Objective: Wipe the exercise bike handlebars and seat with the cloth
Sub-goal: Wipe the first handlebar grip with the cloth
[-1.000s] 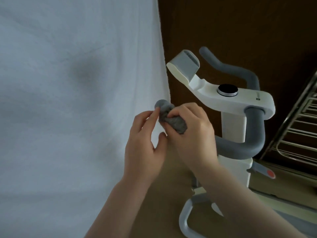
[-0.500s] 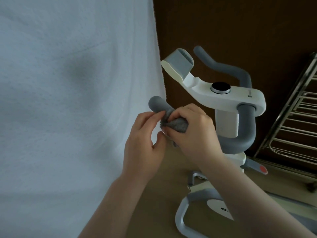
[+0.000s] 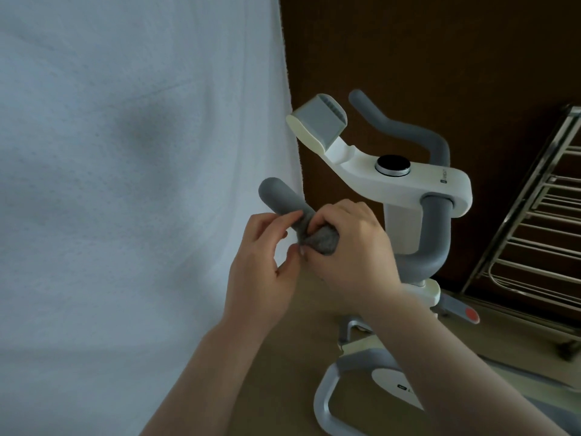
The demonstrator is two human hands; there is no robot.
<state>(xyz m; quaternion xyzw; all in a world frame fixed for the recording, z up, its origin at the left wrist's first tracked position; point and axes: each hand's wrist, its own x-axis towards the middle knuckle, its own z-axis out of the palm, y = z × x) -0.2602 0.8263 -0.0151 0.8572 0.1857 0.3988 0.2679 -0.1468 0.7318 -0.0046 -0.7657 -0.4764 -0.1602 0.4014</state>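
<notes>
the base frame (image 3: pixel 327 401) of the bike sits at 5 o'clock, nearest. above it the right hand (image 3: pixel 352 247) is wrapped around a grey cloth (image 3: pixel 322 240) on the near handlebar (image 3: pixel 279 196), near the centre. the left hand (image 3: pixel 261 265), at 9 o'clock of the cloth, pinches its edge with thumb and fingers. farther, at 1 o'clock, are the white console (image 3: pixel 408 180) and the far handlebar (image 3: pixel 405 127). a metal rack (image 3: pixel 534 234) stands at 3 o'clock.

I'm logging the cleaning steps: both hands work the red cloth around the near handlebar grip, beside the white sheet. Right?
Not quite: the cloth is grey, not red, as the head view shows. The left hand and right hand do work it around the near handlebar grip, beside the white sheet.
</notes>
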